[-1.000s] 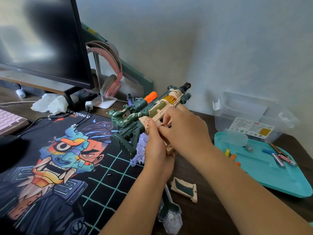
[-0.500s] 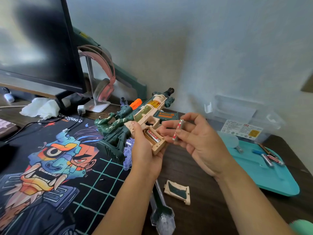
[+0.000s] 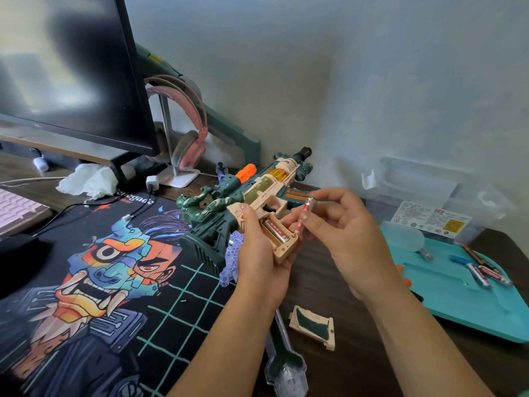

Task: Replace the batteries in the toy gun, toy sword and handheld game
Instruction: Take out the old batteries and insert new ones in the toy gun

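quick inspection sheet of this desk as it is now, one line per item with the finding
surface: dark wooden desk, printed mat on its left part.
job's things: toy gun with battery bay open, one battery inside; loose cover on the desk; batteries on teal tray; toy sword under the left forearm.
clutter: crumpled tissue; clear plastic box behind the tray.
hands: left hand grips the gun; right hand pinches a second battery beside the bay.
cables: black cable runs from a white plug onto the mat.
surroundings: monitor, pink headphones on a stand, keyboard edge, bare wall.
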The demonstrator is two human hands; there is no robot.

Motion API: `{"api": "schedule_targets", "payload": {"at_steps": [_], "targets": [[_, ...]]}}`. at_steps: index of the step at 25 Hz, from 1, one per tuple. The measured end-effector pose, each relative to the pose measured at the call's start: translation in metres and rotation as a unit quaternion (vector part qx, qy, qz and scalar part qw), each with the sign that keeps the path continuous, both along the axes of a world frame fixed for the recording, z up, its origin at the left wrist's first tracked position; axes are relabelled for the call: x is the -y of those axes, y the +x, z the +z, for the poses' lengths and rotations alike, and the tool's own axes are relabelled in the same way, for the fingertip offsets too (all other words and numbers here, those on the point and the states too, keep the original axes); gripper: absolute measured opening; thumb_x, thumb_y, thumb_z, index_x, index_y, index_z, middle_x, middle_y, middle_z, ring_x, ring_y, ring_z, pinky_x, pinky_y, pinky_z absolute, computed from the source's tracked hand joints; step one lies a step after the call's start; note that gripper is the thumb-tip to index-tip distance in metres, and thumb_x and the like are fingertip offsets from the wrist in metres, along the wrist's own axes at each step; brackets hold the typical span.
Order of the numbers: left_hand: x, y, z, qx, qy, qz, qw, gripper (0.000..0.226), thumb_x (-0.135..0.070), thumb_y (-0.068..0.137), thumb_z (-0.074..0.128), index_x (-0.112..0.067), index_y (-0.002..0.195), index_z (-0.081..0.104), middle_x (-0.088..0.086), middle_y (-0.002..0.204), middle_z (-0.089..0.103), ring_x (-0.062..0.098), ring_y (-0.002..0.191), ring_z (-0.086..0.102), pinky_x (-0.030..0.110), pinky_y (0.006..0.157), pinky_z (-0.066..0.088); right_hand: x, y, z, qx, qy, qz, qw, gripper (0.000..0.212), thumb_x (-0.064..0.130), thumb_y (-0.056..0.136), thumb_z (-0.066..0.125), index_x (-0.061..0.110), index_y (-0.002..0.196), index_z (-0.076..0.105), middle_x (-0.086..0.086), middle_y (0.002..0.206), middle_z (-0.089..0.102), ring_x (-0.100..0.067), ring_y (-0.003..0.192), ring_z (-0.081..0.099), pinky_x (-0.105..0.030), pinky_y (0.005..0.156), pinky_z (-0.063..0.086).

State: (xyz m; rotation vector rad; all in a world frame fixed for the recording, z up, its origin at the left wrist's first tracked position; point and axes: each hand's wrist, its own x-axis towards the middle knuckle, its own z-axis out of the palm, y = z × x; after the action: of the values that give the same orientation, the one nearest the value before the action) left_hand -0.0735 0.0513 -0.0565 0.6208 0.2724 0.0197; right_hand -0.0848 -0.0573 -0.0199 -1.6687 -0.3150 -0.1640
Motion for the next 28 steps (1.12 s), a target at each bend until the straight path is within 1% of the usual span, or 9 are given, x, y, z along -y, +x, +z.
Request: {"api": "schedule_targets", "payload": {"at_steps": [2, 5, 8, 11, 15, 18, 21, 25, 28], "targets": [[0.000, 0.001, -0.002, -0.005, 0.002, 0.001, 1.000, 0.053, -0.058, 0.098, 0.039, -0.018, 0.121, 0.064, 0.007, 0.095, 0.078, 0.017, 0.080, 0.075, 0.030, 0.072, 0.060, -0.008, 0.004, 0.003, 0.042, -0.106, -0.025, 0.993, 0.022, 0.013, 0.084, 0.070, 0.027, 0.098, 0.059, 0.007, 0.088, 0.070, -0.005, 0.084, 0.068, -0.020, 0.070, 0.057], [-0.002, 0.002, -0.002, -0.005, 0.004, 0.002, 1.000, 0.055, -0.060, 0.096, 0.039, -0.021, 0.126, 0.064, 0.006, 0.106, 0.076, 0.017, 0.087, 0.075, 0.028, 0.065, 0.060, -0.019, 0.009, 0.009, 0.092, -0.232, -0.020, 0.968, 0.016, 0.021, 0.083, 0.072, 0.030, 0.092, 0.063, 0.017, 0.083, 0.066, 0.004, 0.079, 0.063, -0.011, 0.067, 0.052], [-0.003, 0.001, -0.001, -0.005, 0.015, -0.001, 1.000, 0.061, -0.063, 0.095, 0.036, -0.019, 0.126, 0.064, 0.004, 0.096, 0.076, 0.017, 0.074, 0.072, 0.024, 0.048, 0.053, -0.025, 0.016, 0.014, 0.106, -0.331, -0.005, 0.938, 0.011, 0.029, 0.083, 0.069, 0.031, 0.093, 0.065, 0.019, 0.081, 0.062, 0.004, 0.078, 0.058, -0.008, 0.063, 0.045], [-0.003, 0.000, 0.001, -0.014, 0.031, -0.006, 0.999, 0.059, -0.062, 0.097, 0.034, -0.017, 0.117, 0.066, 0.001, 0.080, 0.074, 0.012, 0.058, 0.066, 0.019, 0.040, 0.045, -0.028, 0.024, 0.017, 0.124, -0.390, 0.015, 0.912, 0.011, 0.030, 0.084, 0.066, 0.031, 0.095, 0.068, 0.012, 0.079, 0.057, -0.005, 0.076, 0.052, -0.016, 0.063, 0.041], [-0.005, 0.001, 0.001, -0.018, 0.041, -0.019, 0.999, 0.053, -0.060, 0.097, 0.035, -0.020, 0.110, 0.067, 0.002, 0.082, 0.076, 0.012, 0.061, 0.068, 0.020, 0.042, 0.047, -0.030, 0.029, 0.013, 0.160, -0.430, 0.010, 0.889, 0.019, 0.032, 0.089, 0.061, 0.033, 0.106, 0.071, 0.008, 0.086, 0.046, -0.003, 0.079, 0.040, -0.010, 0.062, 0.030], [-0.009, 0.003, -0.001, -0.024, 0.021, -0.037, 0.999, 0.054, -0.062, 0.097, 0.036, -0.022, 0.114, 0.068, 0.003, 0.099, 0.078, 0.016, 0.086, 0.074, 0.028, 0.064, 0.056, -0.031, 0.023, 0.002, 0.204, -0.461, -0.023, 0.863, 0.022, 0.033, 0.093, 0.057, 0.027, 0.108, 0.072, 0.003, 0.089, 0.045, -0.006, 0.086, 0.035, -0.010, 0.061, 0.028], [-0.011, 0.006, -0.003, -0.012, 0.010, -0.031, 0.999, 0.054, -0.060, 0.098, 0.036, -0.020, 0.114, 0.067, 0.006, 0.101, 0.077, 0.016, 0.091, 0.075, 0.030, 0.078, 0.055, -0.031, 0.015, -0.010, 0.216, -0.454, -0.030, 0.864, 0.021, 0.032, 0.093, 0.057, 0.025, 0.102, 0.074, 0.002, 0.089, 0.046, -0.008, 0.090, 0.035, -0.013, 0.063, 0.028], [-0.009, 0.006, -0.005, -0.014, 0.058, -0.043, 0.997, 0.046, -0.058, 0.097, 0.039, -0.024, 0.107, 0.069, 0.005, 0.099, 0.077, 0.019, 0.090, 0.073, 0.032, 0.072, 0.053, -0.029, 0.019, 0.000, 0.103, -0.411, -0.029, 0.906, 0.014, 0.034, 0.089, 0.062, 0.034, 0.093, 0.075, 0.003, 0.094, 0.047, -0.005, 0.092, 0.040, -0.008, 0.062, 0.029], [-0.010, 0.006, -0.006, -0.006, 0.056, -0.042, 0.998, 0.041, -0.048, 0.100, 0.045, -0.018, 0.117, 0.066, 0.006, 0.094, 0.075, 0.019, 0.080, 0.071, 0.029, 0.061, 0.052, -0.029, 0.018, -0.003, 0.116, -0.390, -0.030, 0.913, 0.015, 0.032, 0.090, 0.059, 0.032, 0.093, 0.073, 0.005, 0.094, 0.051, -0.004, 0.089, 0.045, -0.009, 0.065, 0.033]]}}
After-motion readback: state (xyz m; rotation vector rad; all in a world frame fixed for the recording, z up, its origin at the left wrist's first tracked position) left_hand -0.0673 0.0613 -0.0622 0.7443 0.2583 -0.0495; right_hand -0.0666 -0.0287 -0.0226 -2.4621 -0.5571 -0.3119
